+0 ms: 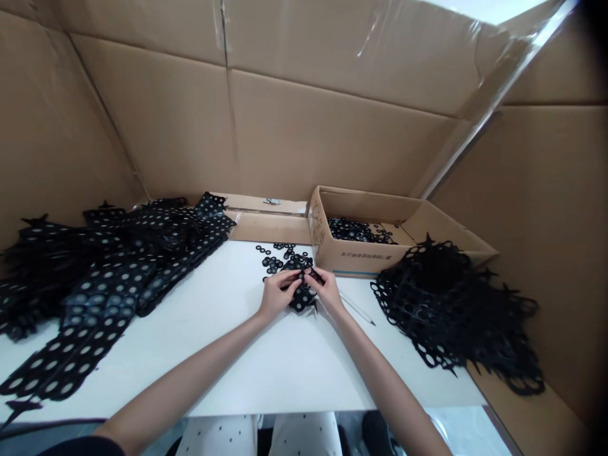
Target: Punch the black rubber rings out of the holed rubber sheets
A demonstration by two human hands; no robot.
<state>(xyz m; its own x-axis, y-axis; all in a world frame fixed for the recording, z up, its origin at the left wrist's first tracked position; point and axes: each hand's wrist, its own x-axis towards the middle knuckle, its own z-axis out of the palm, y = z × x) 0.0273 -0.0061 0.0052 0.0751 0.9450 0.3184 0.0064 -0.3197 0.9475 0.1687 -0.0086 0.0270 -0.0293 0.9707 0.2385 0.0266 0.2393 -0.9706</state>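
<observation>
The sheet is b/w my L hand and my R hand, approx. equally near to both; fingertips of each are pinched on it. Its long axis I cannot tell (it is crumpled, w/ fingers over it). Under it is the white table; loose rings lie just beyond, the box is to the R, cardboard walls at back and sides.

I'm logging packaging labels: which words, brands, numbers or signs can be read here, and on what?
No text is legible.
Open cardboard box, front wall: a printed line, too small and blurred to read.
Same box, left side: faint dark marks, also too blurred.
</observation>
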